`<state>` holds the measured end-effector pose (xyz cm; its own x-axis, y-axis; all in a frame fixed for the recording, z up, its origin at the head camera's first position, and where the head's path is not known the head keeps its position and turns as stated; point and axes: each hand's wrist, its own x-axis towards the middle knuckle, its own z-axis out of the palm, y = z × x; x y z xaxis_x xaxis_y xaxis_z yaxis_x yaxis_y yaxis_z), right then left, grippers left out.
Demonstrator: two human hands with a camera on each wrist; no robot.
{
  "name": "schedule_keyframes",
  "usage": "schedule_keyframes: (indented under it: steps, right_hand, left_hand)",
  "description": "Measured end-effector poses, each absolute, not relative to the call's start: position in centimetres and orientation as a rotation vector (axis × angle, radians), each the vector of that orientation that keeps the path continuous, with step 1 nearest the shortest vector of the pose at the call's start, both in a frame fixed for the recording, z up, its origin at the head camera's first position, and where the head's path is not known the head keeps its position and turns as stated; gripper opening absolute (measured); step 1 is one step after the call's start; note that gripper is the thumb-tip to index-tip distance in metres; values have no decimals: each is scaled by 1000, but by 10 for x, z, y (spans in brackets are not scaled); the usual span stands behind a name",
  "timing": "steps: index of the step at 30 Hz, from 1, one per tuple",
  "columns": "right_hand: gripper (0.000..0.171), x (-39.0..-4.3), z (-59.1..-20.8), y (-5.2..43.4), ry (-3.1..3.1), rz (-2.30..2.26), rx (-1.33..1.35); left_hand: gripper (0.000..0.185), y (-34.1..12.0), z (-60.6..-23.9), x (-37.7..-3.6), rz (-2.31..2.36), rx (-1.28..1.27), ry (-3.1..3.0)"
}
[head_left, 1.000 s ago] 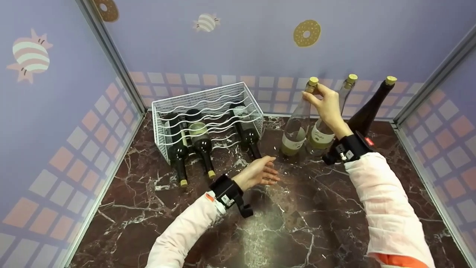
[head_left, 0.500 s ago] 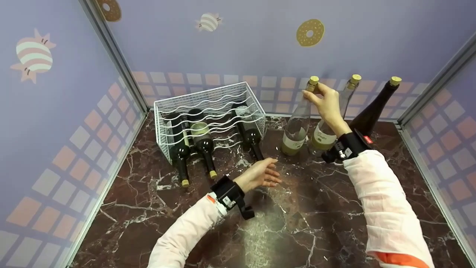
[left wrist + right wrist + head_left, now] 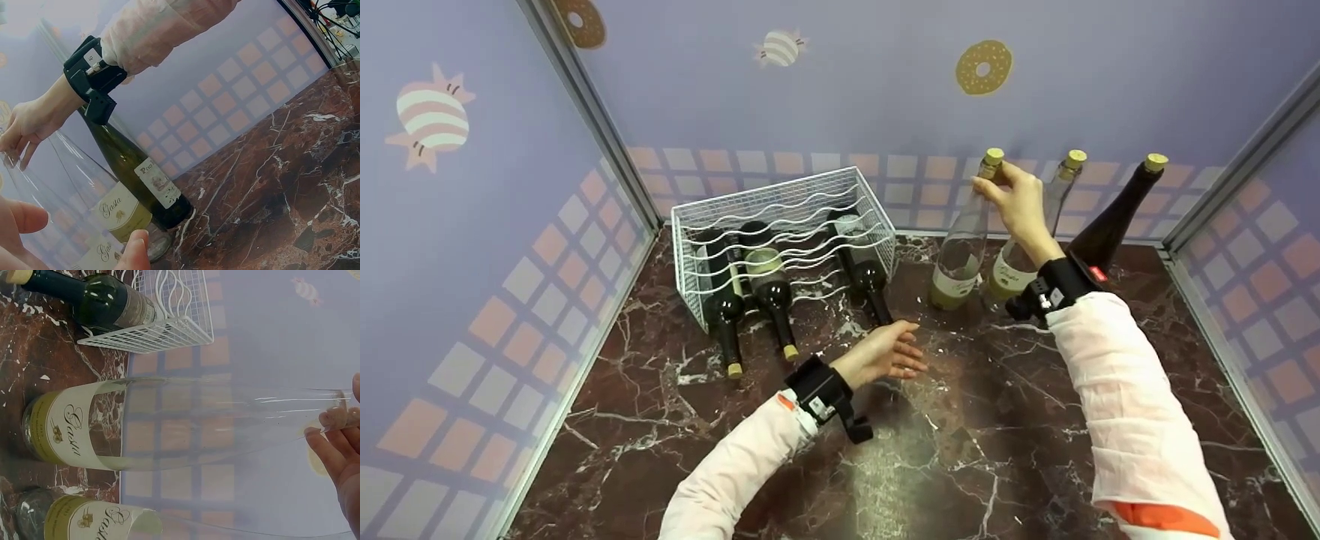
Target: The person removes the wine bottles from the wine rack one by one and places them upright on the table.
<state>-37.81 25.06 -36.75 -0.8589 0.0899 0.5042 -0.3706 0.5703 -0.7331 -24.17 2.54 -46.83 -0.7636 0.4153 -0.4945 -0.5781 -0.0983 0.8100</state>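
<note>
My right hand [image 3: 1011,196] pinches the neck of a clear glass bottle [image 3: 960,247] with a cream label, standing upright on the marble table [image 3: 960,420]. In the right wrist view the same clear bottle [image 3: 169,424] fills the frame, with my fingertips [image 3: 332,439] on its neck. A second clear bottle [image 3: 1020,262] and a dark bottle [image 3: 1110,225] stand just to its right. My left hand [image 3: 885,351] hovers open over the table in front of the bottles, holding nothing.
A white wire rack [image 3: 780,232] at the back left holds three dark bottles lying down, necks toward me. Purple walls close in the table at the back and on both sides. The dark bottle [image 3: 140,174] also appears in the left wrist view.
The right hand and the clear bottle's neck have shifted slightly up and right. The left hand has barely moved.
</note>
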Motion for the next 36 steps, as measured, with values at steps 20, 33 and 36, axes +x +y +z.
schedule_keyframes:
  steps: [20, 33, 36]
  right_hand:
    - [36, -383, -373, 255, -2342, 1244, 203]
    - [39, -382, -371, 257, -2398, 1273, 209]
    - [39, -380, -368, 257, -2415, 1248, 213]
  left_hand:
    - [34, 20, -474, -240, 1912, -153, 1489]
    - [39, 19, -476, -240, 1901, -168, 1501]
    - [41, 19, -475, -241, 1902, -168, 1507]
